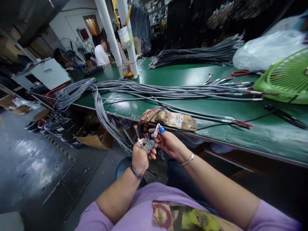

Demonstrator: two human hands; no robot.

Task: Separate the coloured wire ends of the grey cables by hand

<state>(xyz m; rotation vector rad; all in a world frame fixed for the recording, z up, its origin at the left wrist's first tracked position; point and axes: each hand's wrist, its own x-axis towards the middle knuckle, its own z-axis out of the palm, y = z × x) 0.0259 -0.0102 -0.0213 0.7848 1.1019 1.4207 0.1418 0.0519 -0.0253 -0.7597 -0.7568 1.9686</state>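
My left hand (141, 156) is closed around grey cable ends (139, 138) whose coloured inner wires fan out above the fist; a grey finger cot covers one finger. My right hand (169, 142), with a blue finger cot on one fingertip, pinches a small pink-and-white tool (156, 130) against those wires. Both hands are held together below the front edge of the green bench (183, 110), over my lap. A thick bundle of grey cables (106, 120) hangs off the bench edge down towards my left hand.
Long grey cable bundles (173, 91) lie across the bench. A taped wooden block (173, 119) sits near its front edge. A green fan (286, 78) and plastic bag (267, 49) are at right. Cardboard boxes (93, 134) lie on the floor. A person (101, 53) sits far back.
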